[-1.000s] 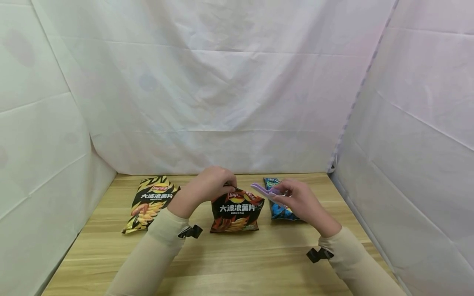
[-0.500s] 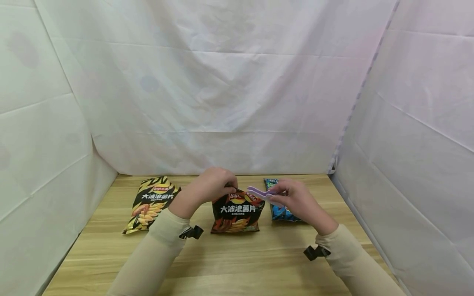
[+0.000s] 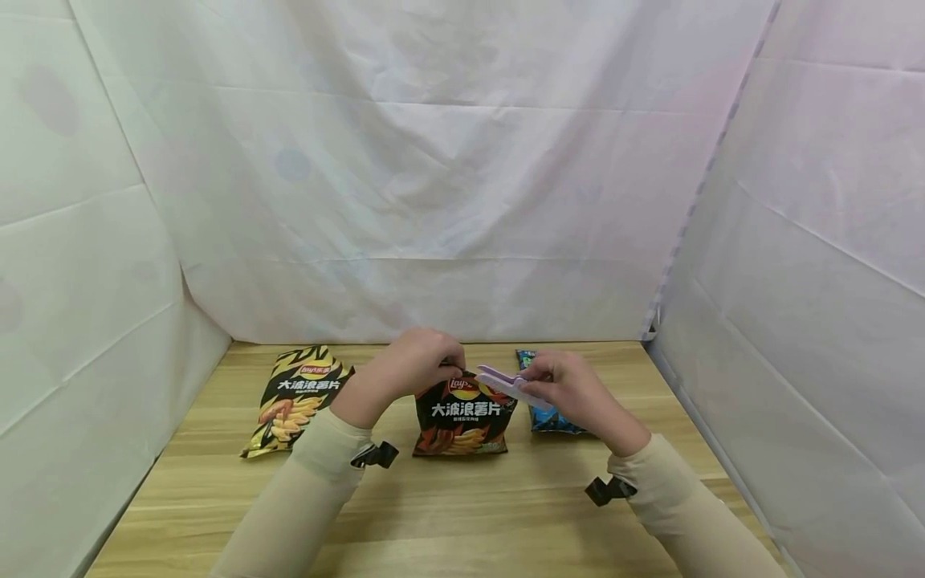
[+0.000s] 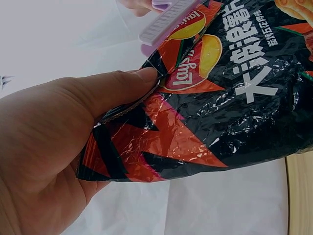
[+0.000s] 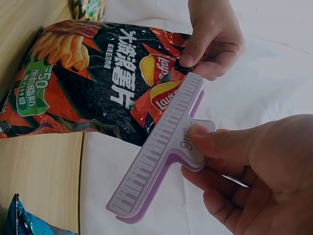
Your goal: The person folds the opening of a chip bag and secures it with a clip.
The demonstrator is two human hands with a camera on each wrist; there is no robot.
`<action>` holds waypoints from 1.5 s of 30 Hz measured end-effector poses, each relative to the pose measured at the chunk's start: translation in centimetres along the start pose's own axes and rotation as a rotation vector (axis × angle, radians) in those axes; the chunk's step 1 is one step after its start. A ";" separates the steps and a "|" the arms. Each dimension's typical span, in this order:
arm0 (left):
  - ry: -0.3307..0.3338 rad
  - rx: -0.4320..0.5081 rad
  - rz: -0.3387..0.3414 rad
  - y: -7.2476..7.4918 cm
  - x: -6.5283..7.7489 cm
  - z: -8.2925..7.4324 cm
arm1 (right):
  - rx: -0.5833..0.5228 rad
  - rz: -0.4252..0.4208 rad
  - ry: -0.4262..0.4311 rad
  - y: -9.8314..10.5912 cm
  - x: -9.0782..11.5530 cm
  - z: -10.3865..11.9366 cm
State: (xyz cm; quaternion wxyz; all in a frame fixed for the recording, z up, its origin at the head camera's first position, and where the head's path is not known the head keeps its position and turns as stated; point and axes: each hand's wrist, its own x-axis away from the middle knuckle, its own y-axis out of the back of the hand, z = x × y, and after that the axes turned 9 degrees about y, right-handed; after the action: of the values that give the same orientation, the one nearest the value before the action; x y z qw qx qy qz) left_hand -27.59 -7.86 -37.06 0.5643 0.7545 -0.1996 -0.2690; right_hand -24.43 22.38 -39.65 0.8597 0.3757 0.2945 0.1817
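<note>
In the head view, a black and red chip bag [image 3: 462, 425] stands upright mid-table, its top folded over. My left hand [image 3: 408, 369] pinches the fold at the bag's upper left corner. The left wrist view shows the thumb [image 4: 115, 90] pressing on the front, with the fingers mostly hidden behind. My right hand [image 3: 585, 397] holds a purple bag clip [image 5: 156, 152] with piano-key print, its thumb on one handle and fingers on the other. The clip lies along the bag's folded top edge. Whether its jaws bite on the bag cannot be made out.
A yellow and black chip bag [image 3: 299, 401] lies left, behind my left forearm. On the right a blue chip bag [image 3: 552, 421] lies partly under my right hand. White cloth [image 3: 462, 201] hangs behind and along both sides of the wooden table [image 3: 462, 514].
The right hand has moved the clip a little leftward, from beside the bag onto its folded top edge. The left hand keeps its pinch, and the bag stays in place.
</note>
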 end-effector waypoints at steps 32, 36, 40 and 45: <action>0.056 0.030 0.036 0.0 -0.2 0.0 | -0.013 0.033 -0.005 -1.4 -0.8 0.0; 0.057 0.045 0.029 0.0 -0.2 0.1 | 0.004 0.043 0.016 -1.7 -0.8 -0.5; 0.053 0.053 0.030 0.0 -0.2 0.2 | 0.003 0.043 0.002 -1.9 -0.8 -1.0; 0.055 0.071 0.036 -0.1 -0.2 0.2 | -0.026 0.040 -0.003 -1.8 -0.6 -1.2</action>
State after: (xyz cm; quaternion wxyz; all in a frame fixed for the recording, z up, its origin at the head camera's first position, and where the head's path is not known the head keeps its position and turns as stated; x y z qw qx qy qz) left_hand -27.83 -7.86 -37.15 0.5472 0.7775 -0.2069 -0.2305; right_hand -25.53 21.49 -41.45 0.8612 0.3704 0.2833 0.2020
